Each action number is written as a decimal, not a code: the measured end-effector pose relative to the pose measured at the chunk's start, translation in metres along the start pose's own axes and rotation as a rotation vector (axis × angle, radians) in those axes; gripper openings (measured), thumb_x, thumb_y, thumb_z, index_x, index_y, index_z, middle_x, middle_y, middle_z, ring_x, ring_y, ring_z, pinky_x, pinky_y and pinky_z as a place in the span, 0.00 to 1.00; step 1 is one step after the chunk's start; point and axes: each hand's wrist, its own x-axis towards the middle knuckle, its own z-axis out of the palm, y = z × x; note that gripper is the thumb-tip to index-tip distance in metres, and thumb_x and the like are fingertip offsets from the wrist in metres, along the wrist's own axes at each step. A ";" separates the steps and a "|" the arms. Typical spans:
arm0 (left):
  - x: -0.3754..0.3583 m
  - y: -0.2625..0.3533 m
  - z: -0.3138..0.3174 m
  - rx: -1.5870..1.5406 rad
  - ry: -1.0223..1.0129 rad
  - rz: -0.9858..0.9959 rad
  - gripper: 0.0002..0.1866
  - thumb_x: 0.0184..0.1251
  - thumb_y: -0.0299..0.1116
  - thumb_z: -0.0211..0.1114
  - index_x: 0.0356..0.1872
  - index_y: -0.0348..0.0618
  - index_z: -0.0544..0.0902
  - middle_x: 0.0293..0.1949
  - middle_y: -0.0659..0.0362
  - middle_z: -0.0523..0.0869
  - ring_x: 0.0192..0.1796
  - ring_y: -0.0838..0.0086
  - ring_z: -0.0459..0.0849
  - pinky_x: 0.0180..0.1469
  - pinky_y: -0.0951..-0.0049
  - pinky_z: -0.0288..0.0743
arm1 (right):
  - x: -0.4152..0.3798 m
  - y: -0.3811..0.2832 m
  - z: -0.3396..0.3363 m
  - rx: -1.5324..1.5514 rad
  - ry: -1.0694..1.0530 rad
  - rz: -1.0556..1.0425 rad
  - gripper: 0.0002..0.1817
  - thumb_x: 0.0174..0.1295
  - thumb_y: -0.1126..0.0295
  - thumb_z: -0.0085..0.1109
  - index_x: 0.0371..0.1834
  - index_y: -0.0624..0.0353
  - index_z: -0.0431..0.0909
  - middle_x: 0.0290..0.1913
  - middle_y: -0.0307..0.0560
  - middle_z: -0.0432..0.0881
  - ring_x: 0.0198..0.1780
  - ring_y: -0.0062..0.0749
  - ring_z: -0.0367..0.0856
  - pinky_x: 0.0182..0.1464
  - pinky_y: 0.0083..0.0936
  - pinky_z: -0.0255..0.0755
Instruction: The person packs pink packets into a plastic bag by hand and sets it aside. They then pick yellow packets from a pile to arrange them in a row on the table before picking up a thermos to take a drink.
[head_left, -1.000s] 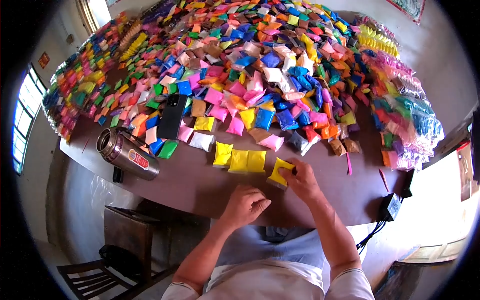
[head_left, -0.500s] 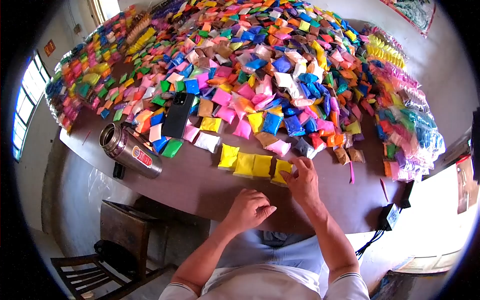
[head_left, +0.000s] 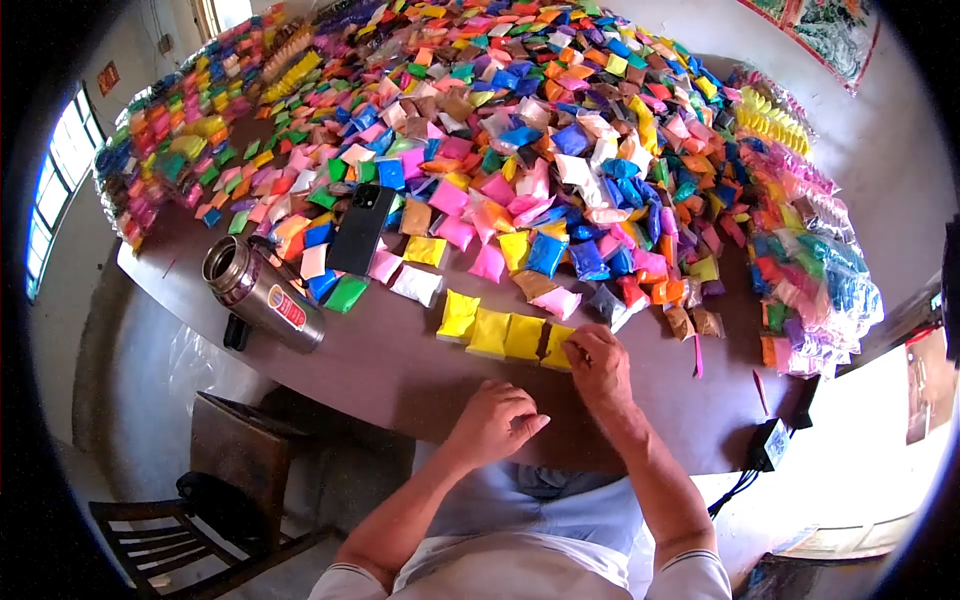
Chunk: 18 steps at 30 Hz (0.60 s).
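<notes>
Several yellow packets lie in a row near the front of the brown table. My right hand is at the right end of that row, its thumb and fingertips pinched on the edge of the rightmost yellow packet. Below the row, my left hand hovers near the table's front edge. Its fingers are curled together with the thumb pointing right, and nothing shows in it.
A large heap of colourful packets covers the back of the table. A black phone lies at its front edge, with a steel flask to the left. Bagged packets and a small box with cables are at right.
My right hand has closed its fingers at the rightmost yellow packet, which has moved slightly left towards the others. My left hand has barely moved. The camera view has shifted a little.
</notes>
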 end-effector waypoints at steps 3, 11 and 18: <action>0.000 0.005 -0.003 0.023 0.001 -0.012 0.11 0.63 0.37 0.71 0.27 0.41 0.84 0.32 0.57 0.87 0.38 0.60 0.85 0.47 0.60 0.74 | 0.008 -0.016 -0.017 -0.009 0.119 0.033 0.05 0.59 0.75 0.66 0.36 0.64 0.83 0.40 0.53 0.83 0.40 0.50 0.84 0.43 0.36 0.79; 0.003 0.000 -0.001 0.035 0.017 0.012 0.11 0.62 0.38 0.71 0.26 0.42 0.83 0.31 0.57 0.86 0.38 0.60 0.84 0.44 0.59 0.74 | -0.005 0.004 0.004 -0.053 -0.046 -0.104 0.06 0.55 0.78 0.66 0.36 0.64 0.84 0.39 0.54 0.82 0.41 0.49 0.84 0.42 0.35 0.79; -0.001 0.003 -0.002 0.001 0.000 -0.047 0.11 0.62 0.38 0.71 0.26 0.42 0.84 0.30 0.57 0.86 0.38 0.60 0.85 0.44 0.58 0.75 | -0.002 0.001 -0.009 0.047 -0.193 0.060 0.11 0.55 0.74 0.67 0.42 0.61 0.82 0.44 0.53 0.83 0.48 0.52 0.82 0.50 0.39 0.78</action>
